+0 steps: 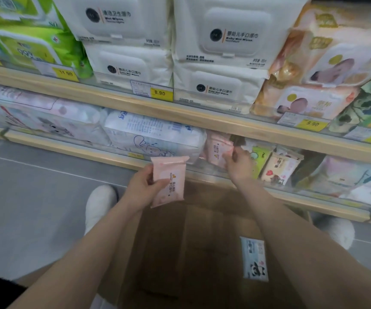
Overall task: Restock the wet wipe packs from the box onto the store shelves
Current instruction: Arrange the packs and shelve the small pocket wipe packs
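Note:
My left hand [145, 186] holds a small pink wet wipe pack [171, 181] upright above the open cardboard box [202, 253]. My right hand [238, 162] reaches to the lower shelf [302, 195], with its fingers on another pink pack [216, 148] standing there beside a large white and blue pack. A light blue pack with a panda picture [254, 259] lies inside the box at its right side.
Small green and cream packs [278, 166] stand right of my right hand. The upper shelf [135, 101] carries big white, green and peach wipe packs with yellow price tags. Grey tiled floor and my white shoes [98, 206] flank the box.

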### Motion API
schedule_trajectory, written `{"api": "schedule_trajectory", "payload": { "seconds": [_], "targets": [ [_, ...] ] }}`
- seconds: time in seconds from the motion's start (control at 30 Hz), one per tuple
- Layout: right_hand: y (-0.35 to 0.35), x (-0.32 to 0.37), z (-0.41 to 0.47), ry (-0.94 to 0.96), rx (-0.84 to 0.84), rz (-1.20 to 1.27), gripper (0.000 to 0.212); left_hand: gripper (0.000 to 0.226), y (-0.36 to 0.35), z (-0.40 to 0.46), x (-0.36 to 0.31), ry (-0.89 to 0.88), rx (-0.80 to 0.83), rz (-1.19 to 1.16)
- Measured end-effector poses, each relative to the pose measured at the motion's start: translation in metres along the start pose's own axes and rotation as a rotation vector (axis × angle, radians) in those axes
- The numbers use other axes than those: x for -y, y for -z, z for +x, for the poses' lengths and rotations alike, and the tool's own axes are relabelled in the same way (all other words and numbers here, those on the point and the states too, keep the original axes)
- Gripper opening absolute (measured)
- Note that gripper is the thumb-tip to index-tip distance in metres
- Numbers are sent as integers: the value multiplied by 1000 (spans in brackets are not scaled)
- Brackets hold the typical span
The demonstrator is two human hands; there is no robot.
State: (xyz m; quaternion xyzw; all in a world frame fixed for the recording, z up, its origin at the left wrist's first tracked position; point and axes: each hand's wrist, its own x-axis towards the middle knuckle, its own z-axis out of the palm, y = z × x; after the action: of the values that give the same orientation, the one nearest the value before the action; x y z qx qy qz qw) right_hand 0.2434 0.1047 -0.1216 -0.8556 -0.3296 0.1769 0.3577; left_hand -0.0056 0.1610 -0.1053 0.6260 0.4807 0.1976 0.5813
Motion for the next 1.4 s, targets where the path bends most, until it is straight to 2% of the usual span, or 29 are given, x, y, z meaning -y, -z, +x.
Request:
{"api": "schedule_trajectory", "payload": {
  "seconds": [0.1, 0.33, 0.5, 0.6, 0.77, 0.93, 1.07, 1.23, 1.33, 1.4],
  "targets": [
    [-21, -12, 16, -41, 15, 16, 7, 31, 2, 3, 2, -15, 23, 4],
    [-26, -9, 18, -119, 66, 110, 41, 31, 7, 4, 9, -13, 64, 28],
    [-8, -1, 0, -88, 146, 113, 59, 28, 5, 0, 9, -18, 16, 17],
    [13, 8, -24, -33, 188, 139, 53, 24, -5, -9, 4, 3, 21, 20],
    [47, 20, -83, 2, 598, 224, 40, 29, -35, -30, -20, -72, 94, -28],
    [62, 12, -106, 61, 529, 276, 22, 32, -58, -45, -37, -160, 177, -42],
    [73, 2, -108, 89, 498, 256, 19, 27, -56, -40, -33, -311, 142, 242],
    [87, 5, -81, 85, 361, 183, 18, 38, -32, -17, -10, -511, -17, 1012],
    [83, 9, -57, 77, 243, 130, 17, 64, -23, -2, 12, -508, -16, 1260],
    [72, 10, -40, 70, 189, 107, 8, 84, -22, 7, 26, -501, -16, 1335]
  ]
}}
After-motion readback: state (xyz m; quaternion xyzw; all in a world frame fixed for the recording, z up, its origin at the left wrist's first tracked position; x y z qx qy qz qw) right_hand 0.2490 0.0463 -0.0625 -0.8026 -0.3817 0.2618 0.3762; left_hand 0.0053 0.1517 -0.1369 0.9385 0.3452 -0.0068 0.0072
